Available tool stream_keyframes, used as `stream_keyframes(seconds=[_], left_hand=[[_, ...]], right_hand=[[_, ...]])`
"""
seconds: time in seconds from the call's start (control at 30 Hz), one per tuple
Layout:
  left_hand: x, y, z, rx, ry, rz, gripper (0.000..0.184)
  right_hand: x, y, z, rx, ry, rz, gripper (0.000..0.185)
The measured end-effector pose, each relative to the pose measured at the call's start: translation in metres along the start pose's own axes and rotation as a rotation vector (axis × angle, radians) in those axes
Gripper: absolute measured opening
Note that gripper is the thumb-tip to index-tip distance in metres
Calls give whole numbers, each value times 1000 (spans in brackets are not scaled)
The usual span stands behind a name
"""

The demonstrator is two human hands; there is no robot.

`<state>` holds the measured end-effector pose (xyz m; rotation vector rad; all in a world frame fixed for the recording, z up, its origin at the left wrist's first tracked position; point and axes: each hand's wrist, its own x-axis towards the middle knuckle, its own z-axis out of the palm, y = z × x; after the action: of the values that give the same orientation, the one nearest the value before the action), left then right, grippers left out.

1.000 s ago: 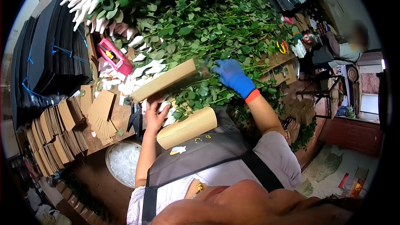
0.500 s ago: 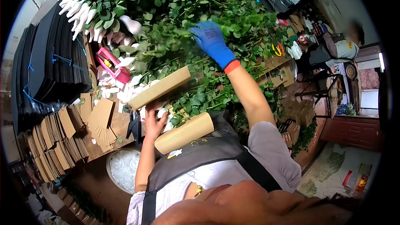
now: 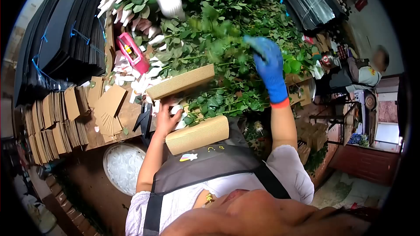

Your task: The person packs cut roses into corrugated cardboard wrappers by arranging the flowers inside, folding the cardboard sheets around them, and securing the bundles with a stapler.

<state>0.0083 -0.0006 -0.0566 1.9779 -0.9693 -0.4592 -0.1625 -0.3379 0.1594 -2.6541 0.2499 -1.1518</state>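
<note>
White netting wraps the head of the rose point(image 3: 167, 2) I am watching, raised over the leafy heap point(image 3: 245, 8) at the far side of the bench; its long axis slants across my view, head to the upper left, stem and blurred leaves running down and right to the blue-gloved right hand point(image 3: 268, 63); as far as I can make out through the blur, that glove is closed around the stem, its fingers turned left; the bare left hand point(image 3: 168, 120) lies half-curled at the near edge, thumb against a white-netted bud point(image 3: 176, 109), fingers partly hidden behind a raised panel of corrugated cardboard point(image 3: 197, 134), so I cannot tell how firmly it grips; leafy stems lie between the cardboard's two raised sides, heads at the left and stems stretching right; the wooden worktable point(image 3: 130, 116) carries a pink dispenser point(image 3: 132, 53), scattered white scraps and rows of brown cardboard pieces point(image 3: 48, 124); bound black sheets point(image 3: 65, 30) stand at the left, and a round tub point(image 3: 104, 166) of white pieces sits below the table; off to the right I see another person point(image 3: 366, 73) and a dark red door point(image 3: 362, 162).
</note>
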Motion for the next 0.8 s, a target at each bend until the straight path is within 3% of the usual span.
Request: stream_keyframes(seconds=[0.1,0.17,0.2,0.23,0.27,0.33,0.37,0.43,0.47,0.57,0.73,0.8], left_hand=[[-1,-9,8,-46,9,-58,61],[3,-12,5,-1,-148,-91,49],[4,-17,5,121,-238,-231,45],[5,-6,2,-41,-64,-25,47],[-2,-3,6,44,3,-120,49],[-3,-2,4,-45,11,-47,50],[-3,-2,5,-23,42,30,49],[-4,0,4,-15,18,-26,47],[-4,0,4,-7,5,-54,48],[-4,-5,8,-7,17,-35,48],[-3,-4,8,-2,29,14,50],[1,-1,3,-52,72,1,44]], right_hand=[[-29,-25,-6,59,-124,-10,53],[-60,-26,13,140,-274,25,53],[-81,-18,28,97,-354,20,53],[-97,-10,43,50,-424,8,54],[-110,-5,56,-92,-499,-14,54],[-120,-4,74,-406,-606,-67,54],[-120,-6,76,-417,-648,-81,55],[-96,-24,62,-460,-728,-88,56],[-75,-38,55,-266,-861,64,48],[-50,-80,66,168,-907,358,44],[-60,-83,174,-231,-1379,296,48],[-72,-79,187,-191,-1244,185,49]])
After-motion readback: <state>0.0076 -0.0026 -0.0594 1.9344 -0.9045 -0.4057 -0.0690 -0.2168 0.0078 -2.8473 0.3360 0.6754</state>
